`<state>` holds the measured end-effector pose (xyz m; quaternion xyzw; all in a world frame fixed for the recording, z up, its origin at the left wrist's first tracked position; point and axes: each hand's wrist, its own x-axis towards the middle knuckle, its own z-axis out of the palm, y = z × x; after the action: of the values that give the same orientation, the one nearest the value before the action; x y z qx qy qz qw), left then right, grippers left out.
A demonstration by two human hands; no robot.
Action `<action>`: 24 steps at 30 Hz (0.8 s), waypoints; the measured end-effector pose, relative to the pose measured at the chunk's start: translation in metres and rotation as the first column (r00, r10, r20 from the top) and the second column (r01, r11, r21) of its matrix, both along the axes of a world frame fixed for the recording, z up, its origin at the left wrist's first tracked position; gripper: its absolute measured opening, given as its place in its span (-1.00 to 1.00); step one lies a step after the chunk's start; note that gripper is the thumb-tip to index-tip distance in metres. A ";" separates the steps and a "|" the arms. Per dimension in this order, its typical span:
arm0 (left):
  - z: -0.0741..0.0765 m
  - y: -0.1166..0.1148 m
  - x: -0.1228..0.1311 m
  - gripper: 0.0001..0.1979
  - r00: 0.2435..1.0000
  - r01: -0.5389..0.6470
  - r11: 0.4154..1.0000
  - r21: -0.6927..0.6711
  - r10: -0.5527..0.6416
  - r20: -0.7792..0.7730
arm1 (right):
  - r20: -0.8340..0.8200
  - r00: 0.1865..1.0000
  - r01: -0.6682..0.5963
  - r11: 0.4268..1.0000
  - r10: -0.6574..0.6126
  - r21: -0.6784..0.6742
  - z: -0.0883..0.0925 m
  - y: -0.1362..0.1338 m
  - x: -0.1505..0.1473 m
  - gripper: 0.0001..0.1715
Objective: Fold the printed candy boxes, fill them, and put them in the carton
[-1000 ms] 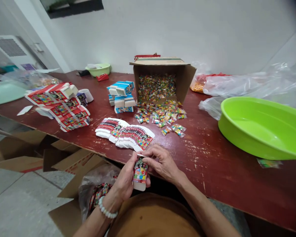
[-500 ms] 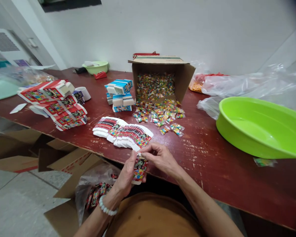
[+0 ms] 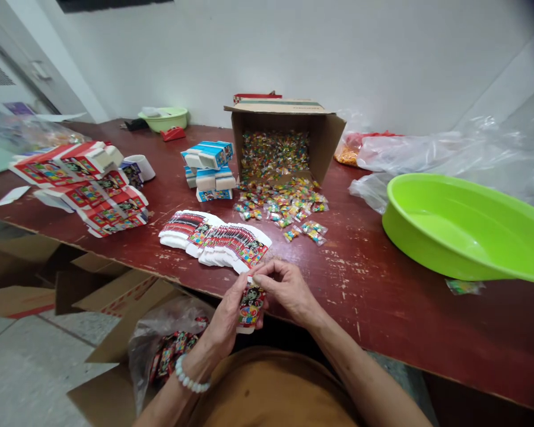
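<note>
printed carton (image 3: 251, 305) grasped by left hand (image 3: 226, 317) and right hand (image 3: 289, 290); cardboard box (image 3: 324, 142) holds wrapped sweets (image 3: 273, 155)

I'm watching from the head camera and I'm not making out a single readable word: the lettering on the printed paper box (image 3: 251, 304) and on the stack of flat boxes (image 3: 216, 242) is blurring too small, and so is the faint print on the flap of the cardboard carton (image 3: 276, 106).
</note>
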<state>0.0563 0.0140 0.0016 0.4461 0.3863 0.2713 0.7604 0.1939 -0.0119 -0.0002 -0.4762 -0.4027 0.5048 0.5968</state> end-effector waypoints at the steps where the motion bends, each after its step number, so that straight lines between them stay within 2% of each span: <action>1: -0.001 0.000 0.000 -0.41 1.000 -0.008 1.000 0.011 0.008 0.005 | 0.043 0.999 0.013 0.999 -0.015 0.040 0.000 0.000 0.000 -0.78; 4: -0.004 -0.001 0.000 -0.39 1.000 -0.010 1.000 -0.014 0.010 0.012 | 0.163 0.987 -0.001 0.997 -0.012 0.077 0.000 -0.002 0.001 -0.84; 7: -0.003 -0.002 0.001 -0.37 1.000 -0.005 0.994 -0.107 0.007 0.019 | 0.270 0.962 -0.057 0.995 0.032 0.083 0.002 -0.005 0.006 -0.85; 10: -0.002 -0.003 0.002 -0.40 1.000 0.005 0.986 -0.167 -0.004 0.005 | 0.427 0.904 -0.102 0.979 0.017 0.178 0.008 -0.010 0.012 -0.86; 13: -0.003 -0.005 0.003 -0.41 0.999 0.026 0.985 -0.170 -0.031 -0.029 | 0.553 0.832 -0.112 0.964 -0.043 0.243 0.011 -0.012 0.016 -0.87; 19: -0.010 -0.007 0.001 -0.36 0.993 0.041 0.993 -0.106 -0.052 -0.107 | 0.579 0.814 -0.092 0.977 -0.036 0.190 0.012 -0.008 0.019 -0.82; 24: -0.011 -0.002 0.000 -0.34 0.994 0.011 0.994 -0.106 -0.022 -0.103 | 0.593 0.797 -0.279 0.939 0.111 0.199 0.016 -0.012 0.022 -0.79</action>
<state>0.0567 0.0117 -0.0093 0.4222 0.4353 0.2205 0.7640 0.2161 -0.0238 0.0161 -0.4732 -0.6771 0.3358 0.4526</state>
